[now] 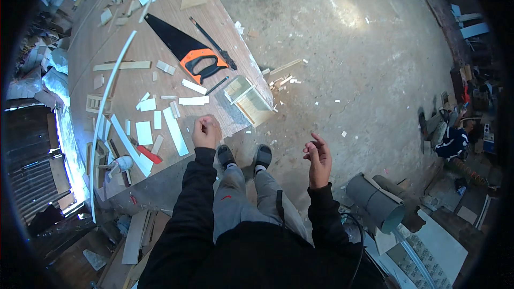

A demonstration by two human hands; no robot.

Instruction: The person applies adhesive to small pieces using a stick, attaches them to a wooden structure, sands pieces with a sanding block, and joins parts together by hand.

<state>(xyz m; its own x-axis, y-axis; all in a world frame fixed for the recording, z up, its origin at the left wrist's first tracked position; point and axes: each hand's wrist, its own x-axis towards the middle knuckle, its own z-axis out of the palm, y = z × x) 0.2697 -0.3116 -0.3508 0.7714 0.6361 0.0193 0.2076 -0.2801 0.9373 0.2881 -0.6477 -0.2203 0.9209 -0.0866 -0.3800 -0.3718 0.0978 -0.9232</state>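
My left hand (205, 131) is above the near edge of the wooden table (134, 139), its fingers curled in; whether anything is inside them is hidden. My right hand (319, 161) hangs over the floor to the right, holding nothing visible, with fingers partly bent and apart. Ahead of my left hand, a small wooden frame piece (251, 108) with a crossbar sits at the table's right edge. A handsaw (179, 45) with an orange and black handle lies further off, beside a long thin dark tool (214, 43) and a short dark stick (217, 85).
White and wooden strips (175, 131) are scattered over the table, with a red-handled tool (149, 154) among them. A long curved white strip (110, 85) runs along the left. On the concrete floor (342, 75) lie wood scraps. A grey cylinder (375, 203) stands at right; a person (452, 142) is far right.
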